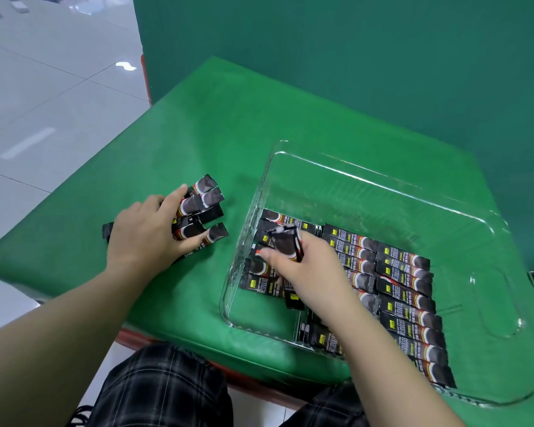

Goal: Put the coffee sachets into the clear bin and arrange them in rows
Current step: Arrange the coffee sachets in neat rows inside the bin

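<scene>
From the head view, the green-covered tabletop (228, 124) runs from centre frame down to its near edge at the bottom, where a red border shows; its left edge drops to grey floor tiles (43, 87) in the upper left, and a green backdrop (352, 41) stands behind it. Bare cloth lies open above the bin and in the upper centre of the frame. The clear bin (367, 167) sits at right, its near right corner reaching past the tabletop's near edge. Inside it, dark coffee sachets in rows (407, 306) lie flat side by side, each black with a coffee-cup picture and a yellow mark. The right hand (302, 266), inside the bin, pinches a bunch of sachets (285, 241) between its fingers. At left centre, the left hand (148, 232) grips a loose bundle of sachets (202, 208) lying on the cloth, fingers curled over it.
</scene>
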Available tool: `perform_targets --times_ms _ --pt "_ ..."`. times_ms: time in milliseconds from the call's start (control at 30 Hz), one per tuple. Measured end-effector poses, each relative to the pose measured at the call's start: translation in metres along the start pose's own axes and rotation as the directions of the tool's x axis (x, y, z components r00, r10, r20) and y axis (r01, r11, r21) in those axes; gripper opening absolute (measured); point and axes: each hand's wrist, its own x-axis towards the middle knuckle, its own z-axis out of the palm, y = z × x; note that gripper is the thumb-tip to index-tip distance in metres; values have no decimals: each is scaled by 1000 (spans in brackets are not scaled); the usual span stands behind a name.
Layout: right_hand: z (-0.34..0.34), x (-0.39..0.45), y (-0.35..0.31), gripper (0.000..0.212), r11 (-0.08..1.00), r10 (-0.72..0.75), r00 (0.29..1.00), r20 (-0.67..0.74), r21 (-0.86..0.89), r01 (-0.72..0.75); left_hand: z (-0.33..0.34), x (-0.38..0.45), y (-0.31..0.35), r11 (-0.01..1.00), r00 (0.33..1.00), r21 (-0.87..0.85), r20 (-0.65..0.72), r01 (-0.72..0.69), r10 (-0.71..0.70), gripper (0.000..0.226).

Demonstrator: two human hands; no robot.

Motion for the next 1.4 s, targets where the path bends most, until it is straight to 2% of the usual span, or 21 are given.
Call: perform_targets --times_ms 167,300,367,533,667,767,833,900,967,1200,1400 --pt "7 -3 5 42 922 66 976 205 -387 19 -1 0 1 1000 1000 -10 -3 3 -3 92" --pt "12 -2 2 61 865 121 935 334 -497 65 -1 0 1 1000 1000 -9 0 4 -4 93" --pt "12 -1 2 70 853 134 932 338 -518 65 -1 1 1 1000 1000 -10 1 7 -7 93" --pt "-4 -3 1 44 906 71 962 263 -420 48 -1 0 1 1000 1000 -27 -11 3 -3 94" --pt "-8 -7 6 44 920 49 958 282 -386 67 -1 0 2 999 1000 -31 -18 7 -8 97" --pt "-4 -9 8 42 870 85 951 298 -488 75 -1 0 1 999 1000 -31 -12 11 -11 103" --pt "-1 -9 8 35 793 73 952 299 -597 126 -1 1 1 1000 1000 -23 -6 14 -15 105" --pt "4 -9 8 44 711 77 942 327 -680 178 0 1 1 1000 1000 -16 -1 12 -12 103" --pt "7 -8 10 44 661 97 926 364 -719 214 0 0 1 1000 1000 -19 0 5 -5 100" --pt "11 -7 12 33 624 65 927 368 -740 250 -1 0 1 1000 1000 -17 -4 12 -12 96" --pt "13 -6 15 33 611 22 941 339 -749 256 -2 0 2 999 1000 -28 -2 17 -17 97"
